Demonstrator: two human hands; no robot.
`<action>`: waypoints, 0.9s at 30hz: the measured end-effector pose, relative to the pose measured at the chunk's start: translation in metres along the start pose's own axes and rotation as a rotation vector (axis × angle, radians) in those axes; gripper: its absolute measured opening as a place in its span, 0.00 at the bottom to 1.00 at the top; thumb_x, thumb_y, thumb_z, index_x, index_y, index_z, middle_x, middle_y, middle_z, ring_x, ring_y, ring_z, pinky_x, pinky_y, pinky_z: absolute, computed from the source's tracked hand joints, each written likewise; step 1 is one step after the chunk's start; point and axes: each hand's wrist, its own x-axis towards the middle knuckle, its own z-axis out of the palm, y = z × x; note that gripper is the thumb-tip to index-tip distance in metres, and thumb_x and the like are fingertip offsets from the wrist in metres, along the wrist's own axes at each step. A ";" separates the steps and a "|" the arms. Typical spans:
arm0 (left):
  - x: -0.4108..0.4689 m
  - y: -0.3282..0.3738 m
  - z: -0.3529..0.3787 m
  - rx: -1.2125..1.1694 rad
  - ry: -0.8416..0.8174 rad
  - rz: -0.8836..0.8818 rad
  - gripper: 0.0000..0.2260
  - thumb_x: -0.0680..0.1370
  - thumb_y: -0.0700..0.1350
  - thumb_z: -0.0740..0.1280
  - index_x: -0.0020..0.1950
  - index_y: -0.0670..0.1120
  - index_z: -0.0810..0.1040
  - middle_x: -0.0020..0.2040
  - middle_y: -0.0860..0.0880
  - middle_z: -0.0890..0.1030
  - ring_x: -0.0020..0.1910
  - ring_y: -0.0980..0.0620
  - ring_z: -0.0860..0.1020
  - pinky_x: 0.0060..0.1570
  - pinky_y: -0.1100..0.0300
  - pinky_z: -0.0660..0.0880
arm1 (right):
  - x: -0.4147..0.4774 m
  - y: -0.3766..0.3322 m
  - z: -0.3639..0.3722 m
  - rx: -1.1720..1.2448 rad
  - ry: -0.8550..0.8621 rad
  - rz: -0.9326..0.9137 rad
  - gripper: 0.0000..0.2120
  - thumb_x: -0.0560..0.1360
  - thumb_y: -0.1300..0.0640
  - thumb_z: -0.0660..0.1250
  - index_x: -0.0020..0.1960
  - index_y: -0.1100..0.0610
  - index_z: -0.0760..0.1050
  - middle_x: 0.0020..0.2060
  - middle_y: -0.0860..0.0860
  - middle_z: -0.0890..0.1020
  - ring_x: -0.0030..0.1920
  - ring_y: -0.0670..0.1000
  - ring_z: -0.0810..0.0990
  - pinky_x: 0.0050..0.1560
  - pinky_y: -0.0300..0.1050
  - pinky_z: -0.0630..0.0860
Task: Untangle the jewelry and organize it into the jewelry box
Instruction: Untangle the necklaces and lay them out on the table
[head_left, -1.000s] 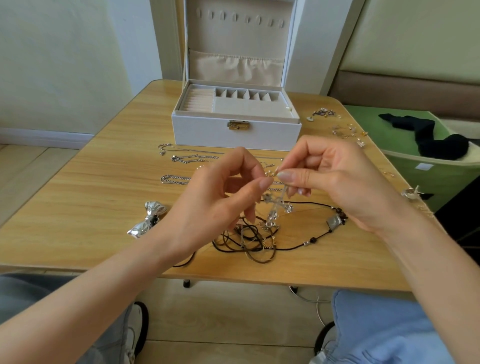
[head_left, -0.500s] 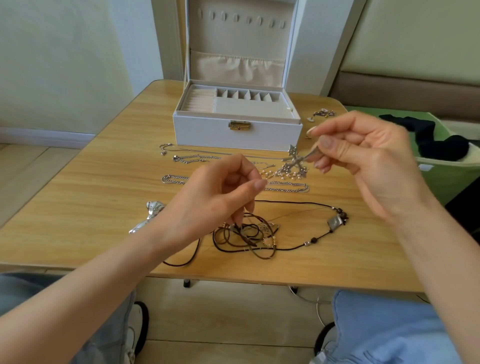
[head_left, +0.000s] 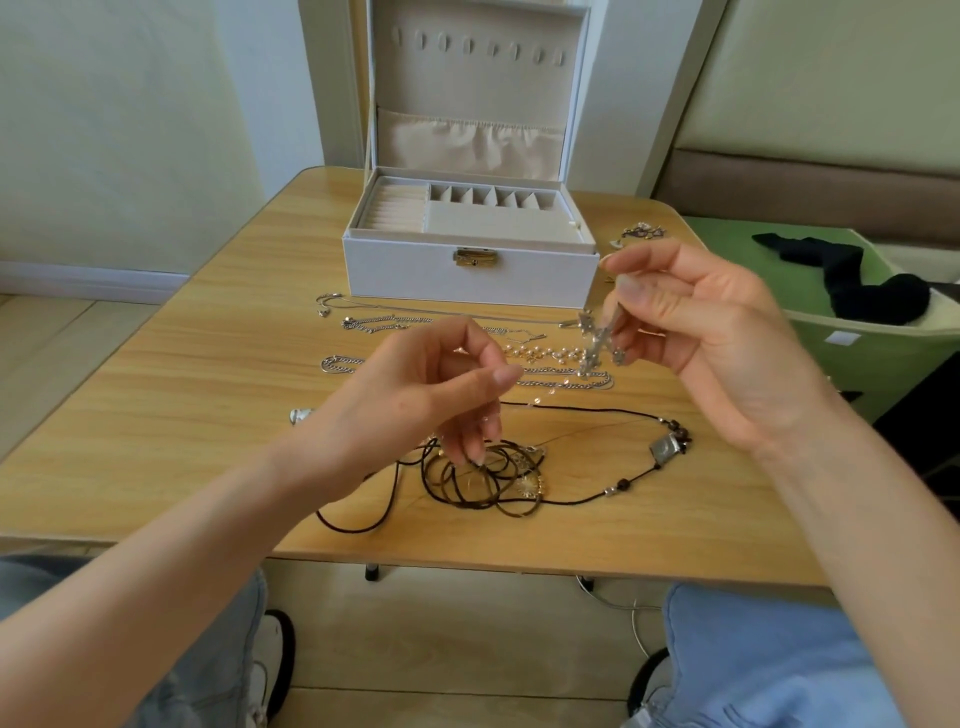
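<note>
Head view: lifted clear of the brown cord tangle (head_left: 493, 478) since a second ago, silver cross pendant (head_left: 597, 343) pinched in right hand (head_left: 717, 338), near the open jewelry box (head_left: 467, 275); probably freed, ready for stowing. Over the tangle on the worktop (head_left: 182, 415), left hand (head_left: 415, 400) curled, grip impossible to tell. Glinting jagged metal, matte cords.

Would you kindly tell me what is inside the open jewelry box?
The jewelry box shows ring rolls at left, small compartments along the back and one wide section; no jewelry plainly visible. The compartments' floors and the lid pocket's inside are hidden.
</note>
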 end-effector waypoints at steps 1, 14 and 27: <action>0.000 0.000 0.000 -0.003 0.012 0.001 0.11 0.71 0.47 0.66 0.43 0.40 0.72 0.29 0.45 0.78 0.25 0.49 0.75 0.25 0.62 0.73 | 0.000 0.000 0.000 -0.009 -0.012 -0.008 0.07 0.67 0.60 0.67 0.46 0.57 0.77 0.31 0.51 0.81 0.31 0.47 0.77 0.31 0.38 0.75; -0.002 -0.002 0.005 0.130 0.067 0.028 0.10 0.75 0.47 0.66 0.46 0.39 0.72 0.29 0.42 0.81 0.26 0.46 0.80 0.28 0.58 0.77 | -0.005 -0.003 0.007 -0.097 -0.138 -0.093 0.12 0.67 0.62 0.68 0.50 0.58 0.76 0.33 0.52 0.81 0.34 0.52 0.80 0.34 0.42 0.77; -0.009 0.002 0.010 0.257 0.154 0.248 0.06 0.76 0.48 0.63 0.46 0.45 0.73 0.22 0.45 0.78 0.18 0.48 0.73 0.23 0.66 0.68 | -0.008 0.005 0.021 -0.334 -0.261 0.079 0.08 0.75 0.67 0.64 0.52 0.59 0.75 0.42 0.63 0.78 0.34 0.50 0.80 0.34 0.41 0.78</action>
